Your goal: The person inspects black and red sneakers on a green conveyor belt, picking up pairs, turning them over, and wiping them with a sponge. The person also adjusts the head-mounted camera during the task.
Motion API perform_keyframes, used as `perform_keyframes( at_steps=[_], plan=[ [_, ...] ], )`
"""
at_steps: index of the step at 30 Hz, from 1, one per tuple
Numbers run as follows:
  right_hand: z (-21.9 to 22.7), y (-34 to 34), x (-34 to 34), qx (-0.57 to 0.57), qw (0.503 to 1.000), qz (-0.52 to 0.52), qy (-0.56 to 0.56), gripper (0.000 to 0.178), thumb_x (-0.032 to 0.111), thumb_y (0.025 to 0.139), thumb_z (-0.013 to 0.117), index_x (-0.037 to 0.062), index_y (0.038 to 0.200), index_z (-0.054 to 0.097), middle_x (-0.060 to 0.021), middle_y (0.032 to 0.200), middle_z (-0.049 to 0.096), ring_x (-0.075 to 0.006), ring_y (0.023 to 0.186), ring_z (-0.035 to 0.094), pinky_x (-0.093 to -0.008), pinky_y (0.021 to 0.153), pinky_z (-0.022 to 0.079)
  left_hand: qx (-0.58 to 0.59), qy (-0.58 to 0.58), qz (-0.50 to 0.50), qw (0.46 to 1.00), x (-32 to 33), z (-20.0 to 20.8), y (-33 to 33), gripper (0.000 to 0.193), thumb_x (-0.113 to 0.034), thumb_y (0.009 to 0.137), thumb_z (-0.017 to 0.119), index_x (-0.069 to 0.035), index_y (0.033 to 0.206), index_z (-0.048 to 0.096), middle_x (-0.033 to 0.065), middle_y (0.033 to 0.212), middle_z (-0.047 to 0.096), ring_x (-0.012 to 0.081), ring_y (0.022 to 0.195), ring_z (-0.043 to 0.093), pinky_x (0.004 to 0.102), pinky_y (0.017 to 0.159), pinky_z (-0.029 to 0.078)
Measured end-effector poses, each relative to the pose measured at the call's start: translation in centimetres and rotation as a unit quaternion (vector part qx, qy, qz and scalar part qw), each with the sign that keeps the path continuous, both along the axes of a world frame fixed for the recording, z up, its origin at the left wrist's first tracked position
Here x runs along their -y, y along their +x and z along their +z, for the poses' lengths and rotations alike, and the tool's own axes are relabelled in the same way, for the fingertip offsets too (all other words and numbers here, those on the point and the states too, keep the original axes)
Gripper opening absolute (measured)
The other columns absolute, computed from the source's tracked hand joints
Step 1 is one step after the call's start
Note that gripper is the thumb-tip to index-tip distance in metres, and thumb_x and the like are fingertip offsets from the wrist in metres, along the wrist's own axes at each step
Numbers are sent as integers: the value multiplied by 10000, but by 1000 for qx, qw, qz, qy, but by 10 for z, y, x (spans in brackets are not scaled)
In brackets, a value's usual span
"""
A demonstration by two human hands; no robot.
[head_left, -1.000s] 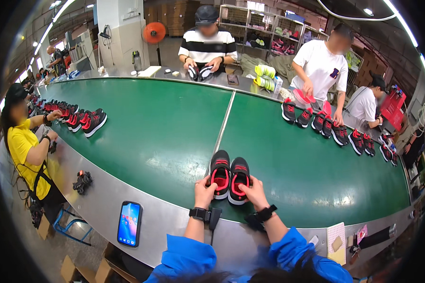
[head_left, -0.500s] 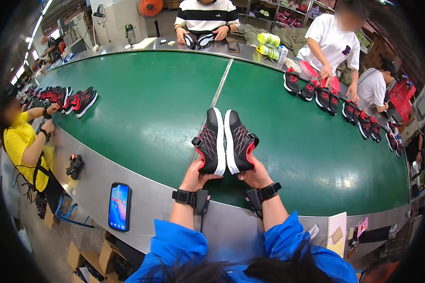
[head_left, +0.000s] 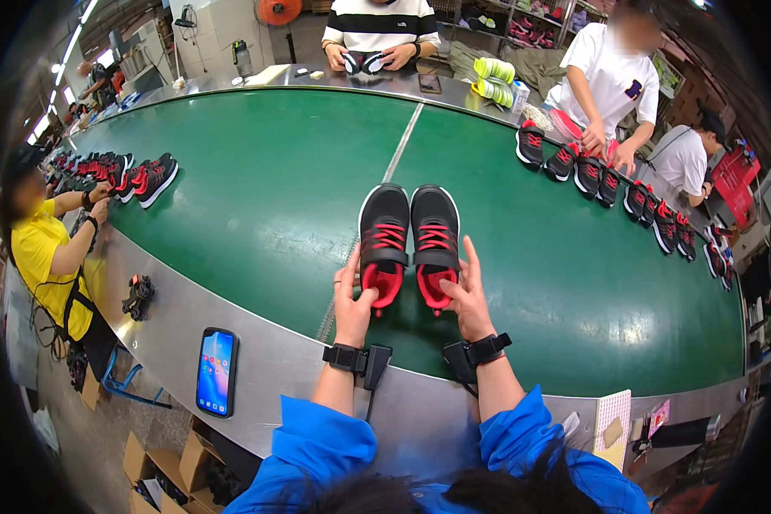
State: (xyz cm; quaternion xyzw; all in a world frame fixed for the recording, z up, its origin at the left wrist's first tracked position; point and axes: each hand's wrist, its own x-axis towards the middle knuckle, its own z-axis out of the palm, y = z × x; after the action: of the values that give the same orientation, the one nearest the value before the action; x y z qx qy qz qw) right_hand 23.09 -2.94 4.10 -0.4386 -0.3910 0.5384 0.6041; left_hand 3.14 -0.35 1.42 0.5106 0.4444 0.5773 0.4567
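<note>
A pair of black sneakers with red laces and red lining is held side by side over the green belt (head_left: pixel 274 206), tops facing up and toes pointing away from me. My left hand (head_left: pixel 351 301) grips the left sneaker (head_left: pixel 383 224) at its heel, thumb by the red collar. On the right sneaker (head_left: pixel 435 223), my right hand (head_left: pixel 471 300) grips the heel the same way, thumb at the opening and one finger stretched along the outer side. Each sneaker has a black strap across it. The fingers beneath are hidden.
A phone (head_left: pixel 218 372) lies on the metal table edge (head_left: pixel 274 377) at left, near a small black object (head_left: pixel 138 296). Rows of sneakers stand at far left (head_left: pixel 156 180) and right (head_left: pixel 587 176). Co-workers sit around the belt. A perforated card (head_left: pixel 612 424) lies at lower right.
Both sneakers have been turned from sole-to-sole on their sides to tops up, laces now showing. At left, the co-worker in yellow has reached toward the row of sneakers.
</note>
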Motion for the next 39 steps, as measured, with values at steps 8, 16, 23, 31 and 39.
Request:
perform_keyframes(
  at_steps=[8, 16, 23, 31, 39],
  plan=[
    [-10, 1, -7, 135, 980, -107, 102, 813, 98, 729, 795, 29, 1424, 380, -93, 1321, 494, -187, 1169, 519, -326, 1001, 430, -139, 80, 153, 975, -4, -9, -3, 710, -3, 692, 661, -222, 1355, 534, 56, 1175, 440, 171, 1039, 477, 265, 773, 436],
    [-12, 0, -7, 157, 973, -138, 95, 802, 82, 714, 803, 56, 1411, 407, -83, 1287, 512, -176, 1126, 535, -324, 966, 458, -126, 72, 189, 971, -2, -3, 0, 597, -36, 691, 725, -183, 1252, 582, 58, 1184, 459, 195, 1078, 498, 296, 768, 471],
    [-12, 0, -7, 70, 988, -115, 71, 804, 87, 745, 791, 51, 1429, 370, -100, 1351, 471, -186, 1138, 538, -325, 988, 442, -59, 47, 153, 985, -3, -6, -1, 557, -79, 711, 758, -129, 1234, 574, 75, 1221, 487, 186, 1097, 519, 300, 741, 511],
    [-3, 2, -1, -53, 998, -27, 17, 650, 255, 931, 624, 81, 1472, 309, -82, 1415, 434, -164, 1176, 518, -284, 715, 552, 195, -37, -24, 980, -2, 2, -4, 629, -219, 845, 729, -27, 1356, 415, 138, 1292, 517, 193, 1138, 532, 339, 870, 513],
    [-12, 3, -4, -10, 1000, -7, -21, 569, 293, 952, 585, 89, 1446, 391, -68, 1406, 458, -168, 1124, 548, -274, 682, 528, 262, -8, -115, 958, 0, 6, 3, 715, -191, 895, 671, -11, 1456, 265, 183, 1403, 411, 262, 1291, 448, 397, 1073, 379]
  ],
)
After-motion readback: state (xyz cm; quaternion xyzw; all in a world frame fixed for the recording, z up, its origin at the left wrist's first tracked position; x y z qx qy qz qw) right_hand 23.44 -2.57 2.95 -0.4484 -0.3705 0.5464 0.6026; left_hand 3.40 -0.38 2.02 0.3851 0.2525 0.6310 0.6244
